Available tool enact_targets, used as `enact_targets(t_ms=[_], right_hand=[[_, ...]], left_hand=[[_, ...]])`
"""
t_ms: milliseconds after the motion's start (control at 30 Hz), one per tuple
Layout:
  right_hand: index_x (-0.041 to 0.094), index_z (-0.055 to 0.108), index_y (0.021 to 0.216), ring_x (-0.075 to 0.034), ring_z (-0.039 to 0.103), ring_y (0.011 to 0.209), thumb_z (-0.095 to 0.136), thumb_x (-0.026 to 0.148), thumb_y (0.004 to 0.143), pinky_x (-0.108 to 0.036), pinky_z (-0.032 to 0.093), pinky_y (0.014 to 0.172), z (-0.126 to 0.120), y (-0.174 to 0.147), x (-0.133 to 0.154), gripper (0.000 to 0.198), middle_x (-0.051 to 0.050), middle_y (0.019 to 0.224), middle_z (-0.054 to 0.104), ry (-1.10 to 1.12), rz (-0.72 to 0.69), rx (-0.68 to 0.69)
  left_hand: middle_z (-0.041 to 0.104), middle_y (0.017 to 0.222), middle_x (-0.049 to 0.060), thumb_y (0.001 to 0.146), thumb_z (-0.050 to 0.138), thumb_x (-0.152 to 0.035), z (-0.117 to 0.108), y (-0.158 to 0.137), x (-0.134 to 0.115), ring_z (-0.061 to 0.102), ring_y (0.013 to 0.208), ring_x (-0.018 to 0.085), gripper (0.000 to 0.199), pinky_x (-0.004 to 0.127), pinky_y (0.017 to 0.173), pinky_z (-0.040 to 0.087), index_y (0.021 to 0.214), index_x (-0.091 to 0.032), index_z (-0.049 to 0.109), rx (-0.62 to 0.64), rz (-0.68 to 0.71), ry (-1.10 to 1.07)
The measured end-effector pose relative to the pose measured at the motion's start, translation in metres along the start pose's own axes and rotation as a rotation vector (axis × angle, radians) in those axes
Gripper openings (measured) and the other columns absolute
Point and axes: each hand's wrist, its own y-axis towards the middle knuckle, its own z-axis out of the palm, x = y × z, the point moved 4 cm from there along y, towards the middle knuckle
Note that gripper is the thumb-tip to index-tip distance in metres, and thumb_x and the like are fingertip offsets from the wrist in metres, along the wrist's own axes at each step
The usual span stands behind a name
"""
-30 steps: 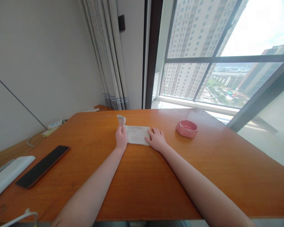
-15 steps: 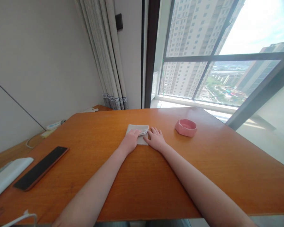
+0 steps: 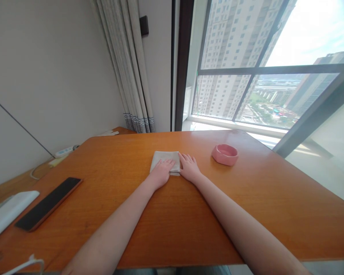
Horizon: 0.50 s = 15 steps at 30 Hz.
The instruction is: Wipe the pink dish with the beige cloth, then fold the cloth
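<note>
A light grey folded cloth (image 3: 164, 156) lies flat on the wooden table (image 3: 183, 221), in the middle of the view. My left hand (image 3: 161, 173) rests on the cloth's near part, fingers stretched out across it and palm down. Along the cloth's right edge lies my right hand (image 3: 189, 168), its fingers extended and apart, the thumb side touching or very close to the fabric. Neither hand grips anything. The cloth's near left part is partly hidden under my left hand.
A pink bowl-like dish (image 3: 225, 154) stands to the right of my right hand. On the left are a long dark flat object (image 3: 50, 204) and a white object (image 3: 14, 208). A power strip (image 3: 63, 152) lies by the wall; a white cable (image 3: 25, 265) is near the front.
The cloth's raised flap has come down flat toward the near edge. My left hand has shifted slightly right and nearer, and my right thumb has drawn in to the cloth's right edge.
</note>
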Motion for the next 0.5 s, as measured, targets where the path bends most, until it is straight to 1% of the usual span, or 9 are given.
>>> enact_targets(t_ms=[67, 100, 200, 267, 333, 367, 400, 433, 500], right_hand=[[0.016, 0.023, 0.147, -0.031, 0.026, 0.137, 0.047, 0.022, 0.079, -0.050, 0.022, 0.110, -0.002, 0.001, 0.001, 0.072, -0.012, 0.149, 0.033, 0.013, -0.030, -0.036], [0.017, 0.025, 0.146, -0.030, 0.027, 0.136, 0.046, 0.019, 0.080, -0.050, 0.023, 0.109, -0.002, 0.002, 0.001, 0.070, -0.011, 0.149, 0.033, 0.028, -0.053, -0.043], [0.021, 0.044, 0.137, -0.024, 0.039, 0.130, 0.036, 0.011, 0.081, -0.047, 0.026, 0.109, -0.005, 0.006, -0.004, 0.057, -0.009, 0.141, 0.046, 0.118, -0.098, -0.044], [0.019, 0.054, 0.127, -0.020, 0.045, 0.125, 0.031, 0.006, 0.080, -0.042, 0.030, 0.109, -0.013, 0.008, -0.010, 0.054, -0.009, 0.134, 0.052, 0.198, -0.066, -0.137], [0.016, 0.055, 0.126, -0.019, 0.046, 0.124, 0.030, 0.008, 0.082, -0.037, 0.033, 0.108, -0.022, 0.006, -0.010, 0.051, -0.010, 0.132, 0.054, 0.272, -0.052, -0.276], [0.016, 0.054, 0.127, -0.018, 0.046, 0.124, 0.030, 0.012, 0.085, -0.036, 0.033, 0.108, -0.024, 0.004, -0.007, 0.048, -0.011, 0.132, 0.054, 0.298, -0.085, -0.308], [0.016, 0.052, 0.129, -0.019, 0.045, 0.126, 0.032, 0.019, 0.089, -0.036, 0.033, 0.108, -0.024, 0.002, 0.000, 0.045, -0.010, 0.133, 0.053, 0.309, -0.146, -0.294], [0.017, 0.050, 0.131, -0.020, 0.042, 0.128, 0.034, 0.026, 0.091, -0.038, 0.031, 0.109, -0.022, -0.001, 0.009, 0.044, -0.010, 0.136, 0.051, 0.300, -0.216, -0.243], [0.020, 0.047, 0.135, -0.024, 0.033, 0.135, 0.037, 0.039, 0.092, -0.043, 0.026, 0.111, -0.014, -0.008, 0.027, 0.048, -0.008, 0.143, 0.044, 0.239, -0.322, -0.076]], left_hand=[[0.034, 0.149, 0.011, 0.083, 0.028, -0.008, 0.003, 0.001, -0.002, 0.029, 0.138, 0.020, 0.060, 0.043, 0.115, 0.018, 0.142, -0.011, 0.035, 0.006, -0.030, 0.014], [0.033, 0.149, 0.011, 0.083, 0.028, -0.008, 0.003, 0.001, -0.004, 0.029, 0.138, 0.021, 0.059, 0.043, 0.115, 0.019, 0.142, -0.010, 0.034, 0.006, -0.045, 0.020], [0.035, 0.148, 0.013, 0.086, 0.033, -0.017, -0.001, -0.002, -0.009, 0.032, 0.137, 0.024, 0.054, 0.045, 0.114, 0.021, 0.139, -0.011, 0.039, -0.021, -0.046, 0.017], [0.042, 0.144, 0.012, 0.088, 0.036, -0.028, -0.010, -0.005, -0.010, 0.037, 0.134, 0.024, 0.050, 0.045, 0.113, 0.023, 0.136, -0.015, 0.045, -0.084, -0.006, -0.017], [0.047, 0.141, 0.010, 0.092, 0.032, -0.035, -0.020, -0.006, -0.005, 0.040, 0.132, 0.022, 0.048, 0.043, 0.114, 0.022, 0.133, -0.017, 0.049, -0.189, 0.009, -0.062], [0.047, 0.141, 0.009, 0.093, 0.028, -0.037, -0.024, -0.007, 0.001, 0.039, 0.133, 0.021, 0.049, 0.043, 0.114, 0.021, 0.133, -0.018, 0.049, -0.238, -0.016, -0.078], [0.045, 0.143, 0.009, 0.094, 0.025, -0.037, -0.025, -0.007, 0.009, 0.035, 0.135, 0.021, 0.050, 0.044, 0.114, 0.020, 0.134, -0.018, 0.048, -0.268, -0.072, -0.090], [0.041, 0.146, 0.009, 0.095, 0.022, -0.037, -0.023, -0.006, 0.018, 0.031, 0.138, 0.021, 0.051, 0.046, 0.114, 0.018, 0.135, -0.018, 0.046, -0.268, -0.147, -0.100], [0.032, 0.150, 0.008, 0.095, 0.021, -0.039, -0.014, -0.004, 0.035, 0.022, 0.141, 0.024, 0.052, 0.052, 0.113, 0.015, 0.138, -0.020, 0.043, -0.191, -0.287, -0.124]])
